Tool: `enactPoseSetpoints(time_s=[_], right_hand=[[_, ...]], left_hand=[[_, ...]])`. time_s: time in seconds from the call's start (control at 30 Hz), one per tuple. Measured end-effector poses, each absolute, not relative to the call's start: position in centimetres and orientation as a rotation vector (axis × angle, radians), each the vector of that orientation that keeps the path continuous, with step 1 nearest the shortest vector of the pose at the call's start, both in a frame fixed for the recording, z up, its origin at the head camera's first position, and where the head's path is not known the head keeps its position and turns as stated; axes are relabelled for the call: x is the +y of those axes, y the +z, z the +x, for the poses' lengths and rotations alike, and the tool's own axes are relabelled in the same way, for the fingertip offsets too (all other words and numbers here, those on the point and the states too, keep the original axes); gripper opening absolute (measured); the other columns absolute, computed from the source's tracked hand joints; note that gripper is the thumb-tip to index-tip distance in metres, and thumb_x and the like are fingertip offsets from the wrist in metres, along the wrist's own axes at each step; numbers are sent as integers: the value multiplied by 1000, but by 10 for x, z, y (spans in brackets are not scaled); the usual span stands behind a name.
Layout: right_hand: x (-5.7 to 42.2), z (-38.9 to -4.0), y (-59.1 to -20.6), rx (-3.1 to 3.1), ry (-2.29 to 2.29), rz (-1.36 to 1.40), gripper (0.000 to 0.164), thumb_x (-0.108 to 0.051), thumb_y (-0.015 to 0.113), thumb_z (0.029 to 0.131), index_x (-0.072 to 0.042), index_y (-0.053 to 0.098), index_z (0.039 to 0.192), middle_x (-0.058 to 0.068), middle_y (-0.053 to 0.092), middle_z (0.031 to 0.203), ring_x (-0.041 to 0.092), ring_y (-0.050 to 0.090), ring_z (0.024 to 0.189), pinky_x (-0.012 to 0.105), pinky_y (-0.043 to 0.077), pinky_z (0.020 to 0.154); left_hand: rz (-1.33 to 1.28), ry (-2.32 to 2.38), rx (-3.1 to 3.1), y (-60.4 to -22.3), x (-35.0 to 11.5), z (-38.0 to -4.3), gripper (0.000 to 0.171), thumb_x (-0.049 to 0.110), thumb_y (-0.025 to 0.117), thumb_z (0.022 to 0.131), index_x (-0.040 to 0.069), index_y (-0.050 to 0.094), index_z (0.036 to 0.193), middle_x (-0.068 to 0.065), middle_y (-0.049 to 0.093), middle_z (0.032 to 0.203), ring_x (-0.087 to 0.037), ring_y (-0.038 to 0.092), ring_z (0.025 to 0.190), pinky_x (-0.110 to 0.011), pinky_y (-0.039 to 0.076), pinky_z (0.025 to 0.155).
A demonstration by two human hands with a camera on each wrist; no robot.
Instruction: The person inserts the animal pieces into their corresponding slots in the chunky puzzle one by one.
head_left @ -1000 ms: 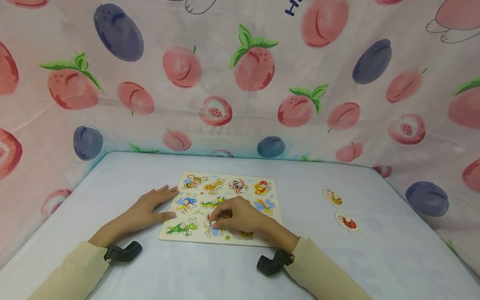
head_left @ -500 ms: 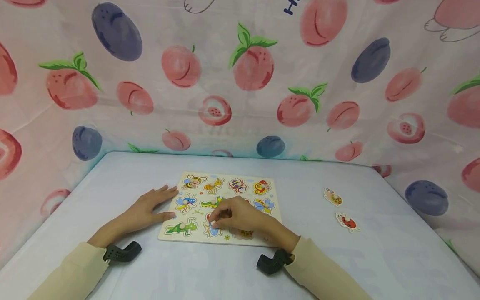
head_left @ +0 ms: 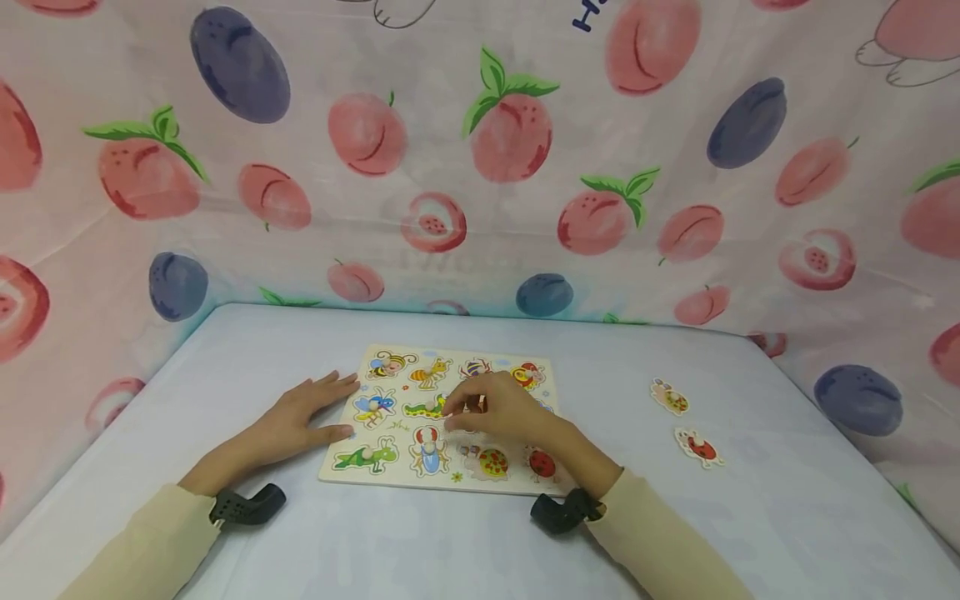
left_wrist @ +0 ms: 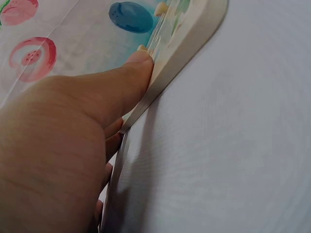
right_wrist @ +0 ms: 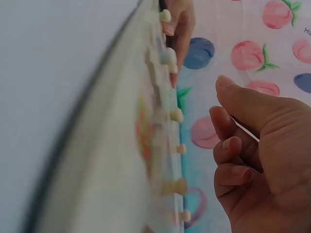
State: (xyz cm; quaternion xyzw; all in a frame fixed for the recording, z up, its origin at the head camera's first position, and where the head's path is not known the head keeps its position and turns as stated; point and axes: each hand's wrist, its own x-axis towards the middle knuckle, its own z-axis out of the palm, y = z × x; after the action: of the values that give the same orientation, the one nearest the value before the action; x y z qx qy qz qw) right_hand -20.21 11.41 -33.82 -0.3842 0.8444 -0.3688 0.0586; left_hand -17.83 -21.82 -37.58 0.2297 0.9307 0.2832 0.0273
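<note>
A wooden knob puzzle board (head_left: 378, 479) with insect pieces lies on the table. Against its left edge rests my left hand (head_left: 288, 421), fingers stretched out, with the thumb (left_wrist: 138, 65) touching the edge in the left wrist view. My right hand (head_left: 502, 408) hovers above the middle of the board, its fingers loosely bent and holding nothing. In the right wrist view the right fingertips (right_wrist: 224, 82) are apart from the wooden knobs (right_wrist: 177, 115). Just below that hand sits a blue beetle piece (head_left: 429, 454) in the front row. My right hand covers part of the middle row.
Right of the board lie a loose snail piece (head_left: 670, 397) and a loose ladybird piece (head_left: 700, 448). The board's front row shows a snail picture (head_left: 491, 462) and a ladybird picture (head_left: 542, 464) without knobs. Behind the table hangs a peach-patterned cloth (head_left: 450, 283).
My right hand has let go of the beetle piece's knob and moved up and to the right. The beetle stays in the board. My left hand keeps its place.
</note>
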Motion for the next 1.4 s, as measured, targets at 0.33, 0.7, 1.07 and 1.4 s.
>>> enactPoseSetpoints(time_s=[0.33,0.7,1.07,1.4], right_hand=[[152,-214,-309,2734,-1183,-1007,11,-26,73,86,-18,74,94,-9,62,76,13,54,66,26,46,54],[207,-224,-297,2881,-1271,-766,15,-30,72,87,-19,73,97,-4,66,84,17,57,76,29,49,61],[265,-220,-298,3010,-1185,-566,27,-36,69,88,-14,71,104,-3,69,91,20,56,78,28,50,62],[317,-213,-308,3113,-1035,-507,28,-36,67,90,-13,70,105,2,67,86,19,55,74,24,44,51]], left_hand=[[711,884,2864,-374,-218,-178,75,46,67,86,7,41,145,-12,34,151,-39,19,141,-59,8,112],[711,884,2869,-374,-217,-178,75,47,67,86,7,42,145,-11,35,151,-37,20,141,-58,9,112],[710,871,2876,-374,-218,-178,75,45,67,86,6,42,145,-12,35,151,-39,20,141,-58,9,112],[692,875,2878,-373,-216,-176,75,45,67,86,7,42,145,-11,35,151,-38,19,141,-58,9,112]])
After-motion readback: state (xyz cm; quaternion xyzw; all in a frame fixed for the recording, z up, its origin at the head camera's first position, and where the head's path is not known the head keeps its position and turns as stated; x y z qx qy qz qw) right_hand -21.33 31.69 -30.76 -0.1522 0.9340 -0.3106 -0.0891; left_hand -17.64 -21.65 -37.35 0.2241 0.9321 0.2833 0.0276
